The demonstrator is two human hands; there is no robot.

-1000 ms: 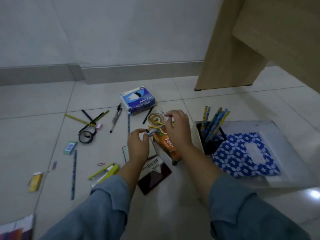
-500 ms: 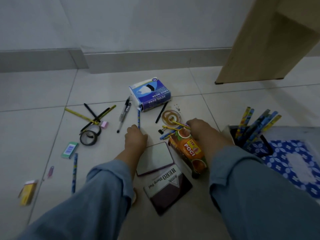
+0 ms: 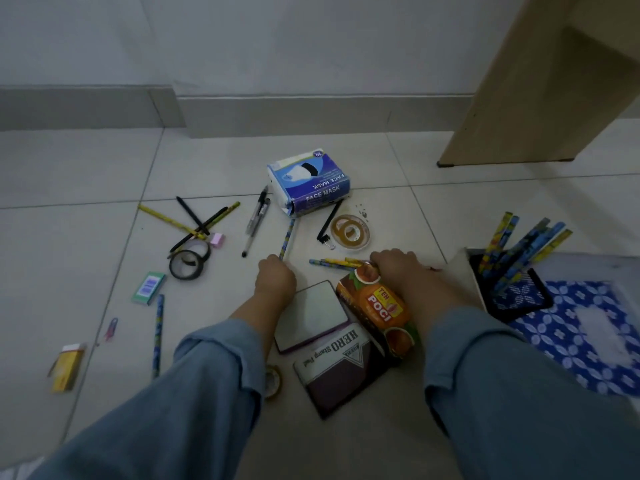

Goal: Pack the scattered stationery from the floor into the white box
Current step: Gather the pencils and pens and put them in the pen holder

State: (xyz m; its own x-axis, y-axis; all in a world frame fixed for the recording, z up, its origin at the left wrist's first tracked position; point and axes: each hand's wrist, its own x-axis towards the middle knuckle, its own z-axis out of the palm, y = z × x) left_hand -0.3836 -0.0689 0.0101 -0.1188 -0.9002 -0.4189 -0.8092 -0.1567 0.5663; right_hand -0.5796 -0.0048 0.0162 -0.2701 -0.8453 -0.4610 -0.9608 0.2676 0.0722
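- Far left, at 8 o'clock: a yellow packet [image 3: 66, 367] on the floor tiles [image 3: 86, 174], label unreadable; just right of it a small pink clip [image 3: 111, 328] and a green eraser [image 3: 148, 287] with a barcode; none packed yet.
- At 10 o'clock: crossed yellow and black pencils [image 3: 188, 223], a pink eraser [image 3: 217, 239] and two rolls of black tape [image 3: 189, 262], all loose on the floor.
- Near 9 o'clock of the hands: a blue patterned pencil [image 3: 158, 336] lying alone.
- At 12 o'clock: two pens [image 3: 257, 216], then a blue carton reading "FACE MASK" [image 3: 310, 185], upside down to the wearer.
- Left hand [image 3: 276, 277]: curled knuckles-up over the near end of a blue pencil [image 3: 287, 239]; grip itself hidden, so cannot tell whether closed on it.
- Centre: clear tape rolls [image 3: 350, 233] and a black pen [image 3: 329, 220] untouched; below, a stamp pad [image 3: 311, 315] and its box reading "HERO Stamp Pad" [image 3: 341, 370].
- Right hand [image 3: 398, 266]: fingers down on a small bunch of short pencils [image 3: 337, 263], beside an orange pack reading "TEH POCI" [image 3: 379, 311]; hold not visible, cannot tell.
- At 3 o'clock: white box [image 3: 460, 268], already holding a black holder [image 3: 516, 292] full of blue and yellow pencils, plus a blue patterned book [image 3: 581, 334].
- Judgement: an early stage; most items still scattered.
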